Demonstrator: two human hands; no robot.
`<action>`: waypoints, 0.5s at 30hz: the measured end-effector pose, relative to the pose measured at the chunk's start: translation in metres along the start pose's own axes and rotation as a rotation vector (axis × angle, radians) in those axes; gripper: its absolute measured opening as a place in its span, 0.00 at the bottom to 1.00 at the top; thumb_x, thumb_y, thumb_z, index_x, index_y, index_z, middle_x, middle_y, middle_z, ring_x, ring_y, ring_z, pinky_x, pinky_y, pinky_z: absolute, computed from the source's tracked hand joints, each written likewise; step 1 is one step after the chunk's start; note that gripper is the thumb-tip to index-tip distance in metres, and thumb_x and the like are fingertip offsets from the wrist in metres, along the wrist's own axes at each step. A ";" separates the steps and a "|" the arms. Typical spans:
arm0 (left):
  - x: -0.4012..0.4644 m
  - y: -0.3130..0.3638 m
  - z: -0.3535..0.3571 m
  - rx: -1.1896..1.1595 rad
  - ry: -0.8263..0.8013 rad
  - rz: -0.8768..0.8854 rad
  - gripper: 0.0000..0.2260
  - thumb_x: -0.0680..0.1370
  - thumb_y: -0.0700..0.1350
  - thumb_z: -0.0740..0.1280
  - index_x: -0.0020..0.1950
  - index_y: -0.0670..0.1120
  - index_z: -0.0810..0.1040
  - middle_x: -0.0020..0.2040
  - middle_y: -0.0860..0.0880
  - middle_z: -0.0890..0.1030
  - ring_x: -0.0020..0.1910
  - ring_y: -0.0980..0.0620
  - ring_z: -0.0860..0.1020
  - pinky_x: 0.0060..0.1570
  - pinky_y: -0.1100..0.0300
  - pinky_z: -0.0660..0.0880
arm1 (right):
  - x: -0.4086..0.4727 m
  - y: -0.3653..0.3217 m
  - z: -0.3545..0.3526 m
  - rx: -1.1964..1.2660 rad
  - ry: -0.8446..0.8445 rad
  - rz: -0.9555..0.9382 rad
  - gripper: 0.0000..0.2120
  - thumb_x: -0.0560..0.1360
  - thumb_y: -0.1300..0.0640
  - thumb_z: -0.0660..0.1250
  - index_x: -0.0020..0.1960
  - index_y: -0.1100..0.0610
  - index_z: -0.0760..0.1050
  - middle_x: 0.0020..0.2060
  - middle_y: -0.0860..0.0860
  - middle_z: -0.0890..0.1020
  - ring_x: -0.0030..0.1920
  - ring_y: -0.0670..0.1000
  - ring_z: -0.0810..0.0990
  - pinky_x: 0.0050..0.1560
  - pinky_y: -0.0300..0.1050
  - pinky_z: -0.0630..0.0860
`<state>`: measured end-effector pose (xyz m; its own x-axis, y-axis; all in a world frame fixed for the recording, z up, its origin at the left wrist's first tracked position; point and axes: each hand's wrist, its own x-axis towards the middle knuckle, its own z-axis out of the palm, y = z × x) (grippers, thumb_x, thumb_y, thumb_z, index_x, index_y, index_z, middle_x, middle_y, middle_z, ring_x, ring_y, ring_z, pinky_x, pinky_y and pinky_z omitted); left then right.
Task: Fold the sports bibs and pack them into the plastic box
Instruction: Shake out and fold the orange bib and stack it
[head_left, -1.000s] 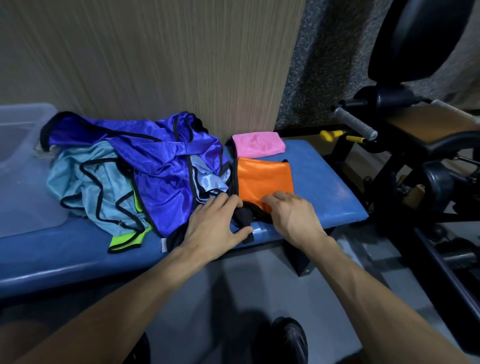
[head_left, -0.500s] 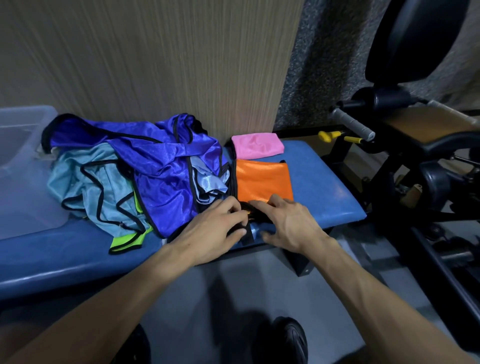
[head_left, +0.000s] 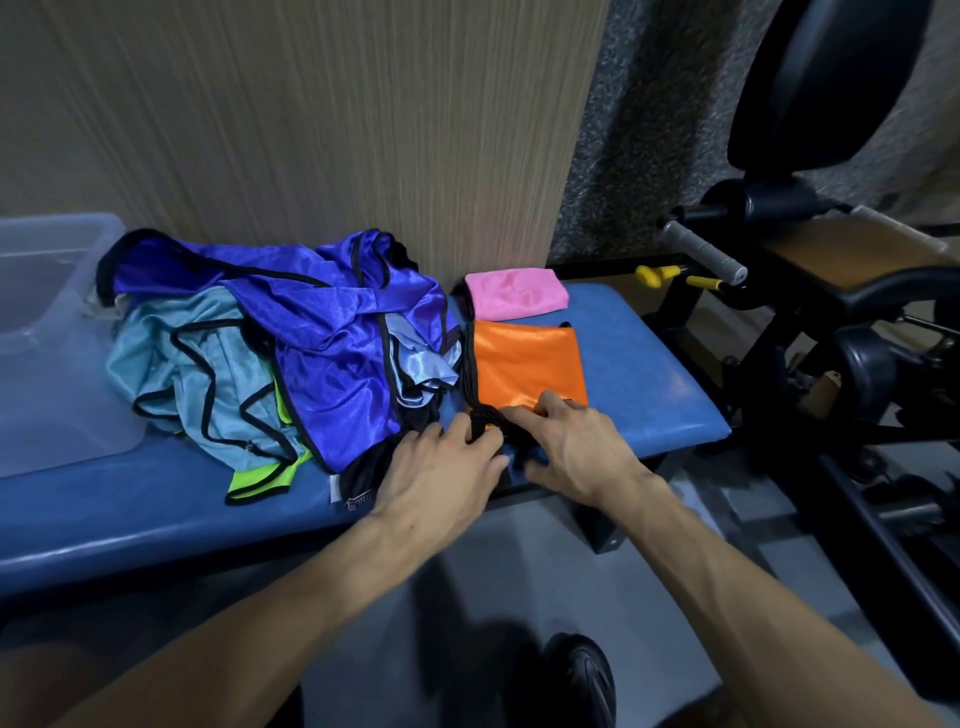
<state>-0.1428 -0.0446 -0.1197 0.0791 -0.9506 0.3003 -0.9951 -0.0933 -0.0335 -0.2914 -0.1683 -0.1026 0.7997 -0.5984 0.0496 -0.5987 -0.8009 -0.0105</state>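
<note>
Folding step: left hand and right hand together pinch the orange bib's black trim on the desk; next likely tucking it flat.

The blue bib at 10 o'clock is shiny satin-like cloth with black piping; the light blue bib beside it is a duller mesh weave. The orange bib shows a fine ribbed sheen, the pink bib a soft gloss. The bench pad is smooth blue vinyl with faint glare. At 9 o'clock the plastic box is translucent and frosted. The wall panel at 12 o'clock looks like matt wood grain; the handle at 2 o'clock has grey ridged grip
</note>
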 end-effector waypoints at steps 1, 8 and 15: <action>0.001 0.000 -0.002 0.005 -0.001 0.003 0.10 0.77 0.56 0.71 0.50 0.50 0.78 0.42 0.47 0.77 0.33 0.42 0.79 0.30 0.51 0.74 | 0.000 0.000 0.000 0.000 -0.005 0.005 0.32 0.76 0.47 0.69 0.77 0.44 0.63 0.58 0.55 0.73 0.55 0.60 0.77 0.46 0.50 0.73; 0.000 -0.006 -0.006 -0.011 -0.051 -0.030 0.12 0.83 0.56 0.62 0.61 0.51 0.76 0.58 0.47 0.74 0.55 0.43 0.77 0.53 0.48 0.74 | 0.002 0.001 0.002 0.008 -0.006 0.003 0.31 0.76 0.45 0.68 0.77 0.43 0.63 0.57 0.55 0.73 0.54 0.60 0.78 0.46 0.52 0.76; -0.002 -0.009 -0.005 -0.099 0.102 0.097 0.06 0.74 0.46 0.77 0.40 0.47 0.82 0.40 0.50 0.78 0.37 0.46 0.78 0.33 0.53 0.77 | 0.003 0.000 -0.002 -0.036 -0.029 0.002 0.34 0.76 0.46 0.68 0.79 0.41 0.59 0.58 0.55 0.72 0.55 0.61 0.77 0.47 0.52 0.74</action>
<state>-0.1340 -0.0406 -0.1153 -0.0187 -0.9182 0.3956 -0.9992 0.0313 0.0256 -0.2887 -0.1703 -0.1007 0.7991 -0.6009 0.0210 -0.6012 -0.7987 0.0257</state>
